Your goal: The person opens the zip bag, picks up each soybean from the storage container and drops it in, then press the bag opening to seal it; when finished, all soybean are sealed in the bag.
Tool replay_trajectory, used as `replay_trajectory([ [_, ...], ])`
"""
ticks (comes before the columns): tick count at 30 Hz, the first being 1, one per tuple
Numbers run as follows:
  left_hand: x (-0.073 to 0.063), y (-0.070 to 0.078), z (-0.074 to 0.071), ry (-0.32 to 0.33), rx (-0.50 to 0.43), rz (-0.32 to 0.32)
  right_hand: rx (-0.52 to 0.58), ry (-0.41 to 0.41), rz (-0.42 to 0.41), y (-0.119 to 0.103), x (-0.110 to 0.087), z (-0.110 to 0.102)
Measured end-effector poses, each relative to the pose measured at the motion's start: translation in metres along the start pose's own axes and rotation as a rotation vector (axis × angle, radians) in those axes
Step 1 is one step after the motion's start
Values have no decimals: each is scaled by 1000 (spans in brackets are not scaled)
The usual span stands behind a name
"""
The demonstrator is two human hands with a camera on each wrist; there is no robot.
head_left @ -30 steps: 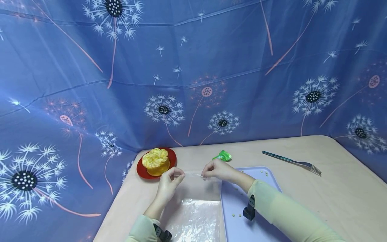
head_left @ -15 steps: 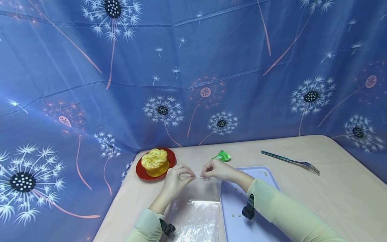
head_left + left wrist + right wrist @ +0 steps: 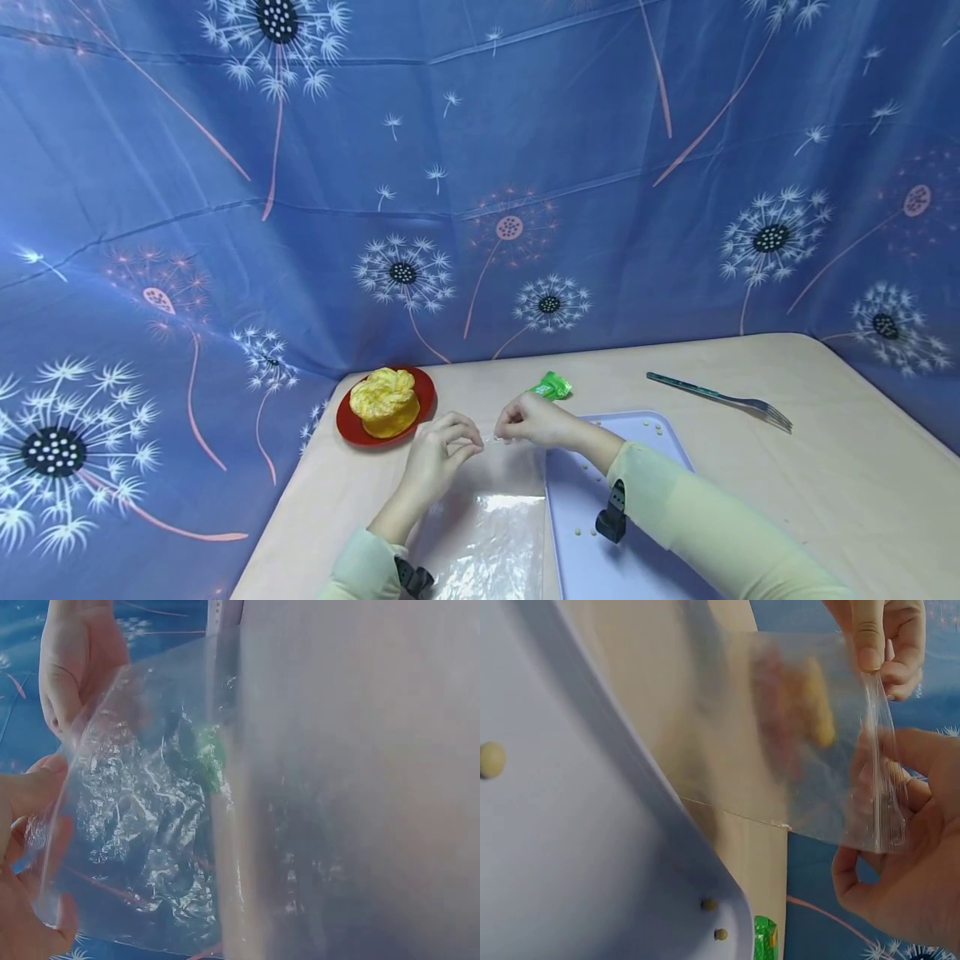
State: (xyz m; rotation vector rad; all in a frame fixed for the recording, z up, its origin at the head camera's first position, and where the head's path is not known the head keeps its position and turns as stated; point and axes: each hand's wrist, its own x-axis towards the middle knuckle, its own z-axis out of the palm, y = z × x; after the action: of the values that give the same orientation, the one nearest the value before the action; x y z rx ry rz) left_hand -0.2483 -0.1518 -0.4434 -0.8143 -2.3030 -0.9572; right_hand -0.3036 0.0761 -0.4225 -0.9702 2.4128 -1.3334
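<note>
A clear plastic zip bag (image 3: 480,542) hangs in front of me from both hands, its zip edge (image 3: 875,765) uppermost. My left hand (image 3: 437,458) pinches this edge, with the thumb against the film in the right wrist view. Close to its fingertips, my right hand (image 3: 534,419) pinches the same edge, fingers bent around the film. Only a short stretch of the edge shows between the two hands. In the left wrist view the wrinkled film (image 3: 150,817) spans much of the picture, and a green wrapper shows blurred through it.
A red plate (image 3: 352,429) bearing a yellow bun (image 3: 386,402) stands at the back left. Behind my right hand lies the green wrapper (image 3: 553,386). A pale lilac tray (image 3: 622,567) with several small round beads lies under my right forearm. Farther right is a fork (image 3: 720,400).
My left hand has moved right along the bag's top edge, close to my right hand, mostly in the first half second. My right hand stays nearly in place.
</note>
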Motion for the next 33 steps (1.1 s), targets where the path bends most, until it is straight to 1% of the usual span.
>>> replay_trajectory([
  [3, -2, 3, 0, -26, 25, 16, -19, 36, 43, 0, 0, -1],
  [7, -7, 8, -1, -50, 44, 64, -39, 101, 95, 3, 2, -3],
  [11, -12, 15, -2, -42, 59, 153, -45, 132, 107, 5, 3, -4],
  [16, -16, 26, -3, -45, 82, 296, -40, 160, 163, 4, 4, -6],
  [18, -18, 31, -4, -60, 91, 327, -41, 175, 184, 4, 3, -6],
  [20, -20, 33, -4, -75, 93, 337, -44, 186, 190, 5, 3, -5],
  [23, -18, 34, -4, -73, 81, 319, -45, 183, 181, 6, 3, -5],
  [24, -16, 33, -4, -65, 73, 301, -44, 180, 175, 6, 2, -4],
  [26, -11, 31, -5, -50, 43, 238, -26, 163, 166, 6, 2, -4],
  [28, -4, 29, -6, -30, 2, 154, -5, 142, 158, 5, 2, -4],
  [29, -1, 28, -8, -27, -14, 96, 2, 132, 147, 5, 2, -5],
  [31, 7, 27, -11, -36, -39, -21, 14, 117, 126, 5, 2, -5],
  [33, 14, 24, -13, -52, -41, -116, 15, 107, 106, 5, 1, -5],
])
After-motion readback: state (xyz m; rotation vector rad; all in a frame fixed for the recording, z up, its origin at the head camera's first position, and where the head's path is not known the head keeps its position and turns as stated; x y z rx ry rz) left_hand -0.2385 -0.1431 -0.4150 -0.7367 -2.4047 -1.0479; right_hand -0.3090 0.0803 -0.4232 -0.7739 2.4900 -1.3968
